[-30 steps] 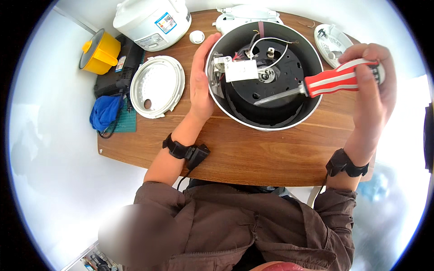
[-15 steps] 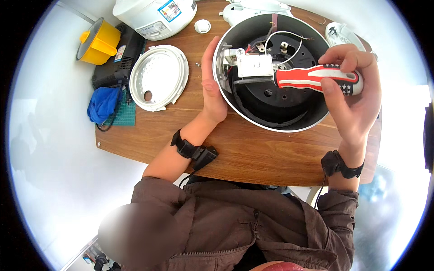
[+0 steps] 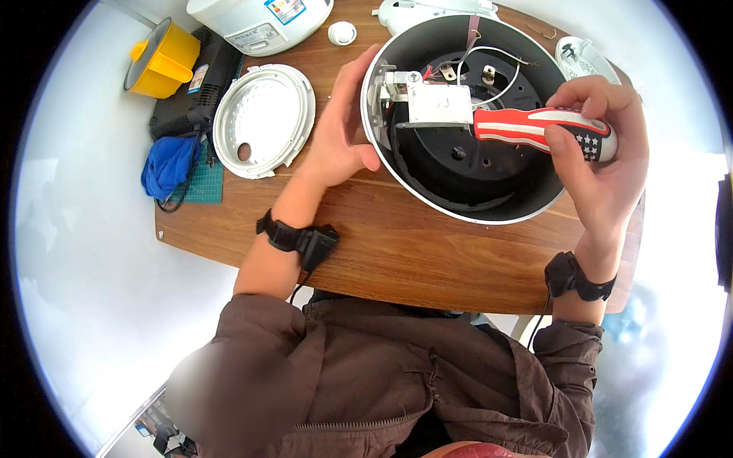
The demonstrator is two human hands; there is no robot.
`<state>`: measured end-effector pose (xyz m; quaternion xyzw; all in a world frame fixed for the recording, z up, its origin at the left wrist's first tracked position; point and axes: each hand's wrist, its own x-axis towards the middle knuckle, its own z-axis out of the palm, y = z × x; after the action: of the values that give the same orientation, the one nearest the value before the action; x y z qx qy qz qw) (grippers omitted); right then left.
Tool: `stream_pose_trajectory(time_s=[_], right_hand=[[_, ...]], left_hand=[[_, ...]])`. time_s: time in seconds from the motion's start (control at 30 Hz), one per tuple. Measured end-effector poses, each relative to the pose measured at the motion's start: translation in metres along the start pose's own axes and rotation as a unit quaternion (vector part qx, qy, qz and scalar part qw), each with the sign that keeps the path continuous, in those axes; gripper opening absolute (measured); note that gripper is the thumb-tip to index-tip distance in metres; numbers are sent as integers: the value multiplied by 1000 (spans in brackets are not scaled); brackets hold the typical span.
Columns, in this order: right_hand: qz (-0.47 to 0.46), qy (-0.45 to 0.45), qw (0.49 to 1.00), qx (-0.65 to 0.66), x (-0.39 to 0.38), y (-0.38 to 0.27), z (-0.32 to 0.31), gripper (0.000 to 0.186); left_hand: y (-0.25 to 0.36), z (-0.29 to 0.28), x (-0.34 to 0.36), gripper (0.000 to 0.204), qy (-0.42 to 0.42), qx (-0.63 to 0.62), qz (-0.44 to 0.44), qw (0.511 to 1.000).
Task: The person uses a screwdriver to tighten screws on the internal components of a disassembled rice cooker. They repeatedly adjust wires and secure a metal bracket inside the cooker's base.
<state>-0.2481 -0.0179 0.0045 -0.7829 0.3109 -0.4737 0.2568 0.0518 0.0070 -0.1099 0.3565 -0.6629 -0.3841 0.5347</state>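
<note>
My right hand is closed round the red, white and black handle of a screwdriver. The screwdriver lies level, reaching left into a round, dark-lined rice cooker housing. Its tip is hidden near a white rectangular block mounted at the housing's left inner wall. My left hand is at the left outer side of the housing, fingers stretched along the wall and thumb apart. Part of those fingers is hidden behind the housing. Inside, a loose white wire loops above the black perforated bottom.
On the wooden table lie a white perforated lid and a small white cap. A white cooker stands at the back left. Beside it are a black device, a yellow container and a blue cloth.
My left hand has shifted left, its thumb coming away from the housing's rim. The screwdriver and right hand have moved slightly right, with the housing turned or shifted a little.
</note>
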Motion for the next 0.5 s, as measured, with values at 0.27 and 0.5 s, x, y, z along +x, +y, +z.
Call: stream_pose_trajectory(time_s=[0.27,0.5], right_hand=[[44,-14,999,-20,1,0,4,25],[10,-4,994,-106,4,2,7,15]], left_hand=[[15,-21,3,133,-37,30,-67,997],[7,-22,0,121,-57,39,-77,995]])
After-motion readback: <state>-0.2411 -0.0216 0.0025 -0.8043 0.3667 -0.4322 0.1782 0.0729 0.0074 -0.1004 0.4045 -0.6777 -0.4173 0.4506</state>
